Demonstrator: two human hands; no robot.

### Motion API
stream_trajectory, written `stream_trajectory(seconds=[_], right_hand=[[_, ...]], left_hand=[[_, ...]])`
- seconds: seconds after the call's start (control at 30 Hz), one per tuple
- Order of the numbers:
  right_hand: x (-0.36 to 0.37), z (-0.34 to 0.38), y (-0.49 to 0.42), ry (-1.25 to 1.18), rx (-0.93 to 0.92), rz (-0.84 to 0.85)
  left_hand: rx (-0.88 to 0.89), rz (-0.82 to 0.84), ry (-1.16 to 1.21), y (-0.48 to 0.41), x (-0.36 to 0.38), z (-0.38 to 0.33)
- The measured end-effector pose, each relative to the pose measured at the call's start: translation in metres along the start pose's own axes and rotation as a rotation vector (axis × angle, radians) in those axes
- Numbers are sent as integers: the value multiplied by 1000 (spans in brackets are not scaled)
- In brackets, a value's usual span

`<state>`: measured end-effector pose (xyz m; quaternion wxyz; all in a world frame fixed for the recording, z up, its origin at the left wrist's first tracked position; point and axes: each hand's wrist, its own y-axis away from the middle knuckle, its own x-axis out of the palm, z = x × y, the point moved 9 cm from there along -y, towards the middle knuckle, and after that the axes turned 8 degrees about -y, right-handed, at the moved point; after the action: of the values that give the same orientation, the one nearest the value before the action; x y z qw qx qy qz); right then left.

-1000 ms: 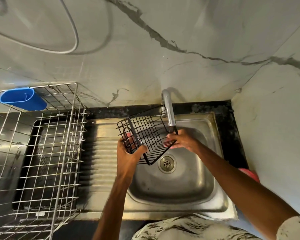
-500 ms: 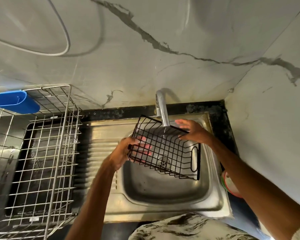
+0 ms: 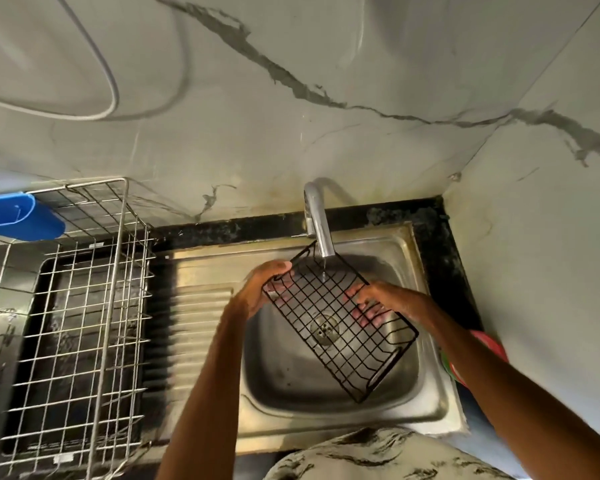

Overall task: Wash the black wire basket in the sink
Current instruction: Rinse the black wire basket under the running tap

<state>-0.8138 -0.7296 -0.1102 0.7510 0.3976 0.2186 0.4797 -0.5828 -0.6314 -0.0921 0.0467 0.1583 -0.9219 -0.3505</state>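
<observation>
Sink [image 3: 291, 386] basin is nearest, below both hands. The black wire basket [image 3: 340, 327] is held over it, slanted, clear of the bottom. Its handle end runs near-right past the right fingers and its far corner sits just beyond the left fingers, under the tap [image 3: 317, 223]. Left hand [image 3: 260, 289] curls round the far-left rim. Right hand [image 3: 378, 299] grips the right long edge, fingers tucked under the mesh (they show through the grid). Drain [image 3: 324, 329] shows through the mesh between the grips. A thin water stream [image 3: 324, 270] hits the mesh between the two hands. Half a second ago the basket stood tilted on its side; now it's turned flatter and both grips have shifted. Likely mid-rinse, with a new face getting water.
</observation>
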Motion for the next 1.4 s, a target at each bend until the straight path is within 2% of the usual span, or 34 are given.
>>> stream_trajectory(seconds=[0.03,0.17,0.37,0.43,0.47,0.53,0.6,0.63,0.67,0.7,0.77,0.83,0.97,1.0,1.13,1.17,1.3,1.33,1.4], right_hand=[[-1,-5,3,-11,-3,-18],[-9,-17,10,-69,25,-87],[-19,-10,14,-192,41,-220],[-19,-15,14,-245,99,-251],[-22,-12,15,-197,82,-312],[-32,11,28,107,-83,-550],[-30,51,62,385,-437,-911],[-19,67,78,439,-618,-1002],[-5,79,83,474,-736,-987],[10,84,76,489,-775,-878],[41,79,41,538,-662,-585],[55,57,1,682,-470,-442],[37,40,-38,747,-195,-539],[42,42,-42,777,-214,-531],[76,55,-34,991,-541,-304],[67,55,-35,984,-539,-318],[27,53,-38,803,-327,-543],[37,58,-38,831,-349,-545],[67,61,-41,989,-468,-426]], left_hand=[[-4,-35,57,-2,-1,13],[-127,-2,244,21,33,47],[-137,128,314,33,91,57],[-135,106,289,33,94,50],[-153,89,283,31,93,49],[-179,49,297,26,87,51],[-158,12,293,20,80,54],[-144,-7,291,18,79,54],[-131,-12,291,17,79,55],[-116,-13,284,18,81,54],[-51,-57,234,18,81,48],[4,-66,198,19,84,41],[75,-59,127,14,86,38],[68,-42,126,11,87,39],[72,-56,166,4,81,27],[58,-68,191,2,76,30],[20,-68,201,-15,73,55],[27,-69,187,-12,75,49],[44,-98,187,-6,73,35]])
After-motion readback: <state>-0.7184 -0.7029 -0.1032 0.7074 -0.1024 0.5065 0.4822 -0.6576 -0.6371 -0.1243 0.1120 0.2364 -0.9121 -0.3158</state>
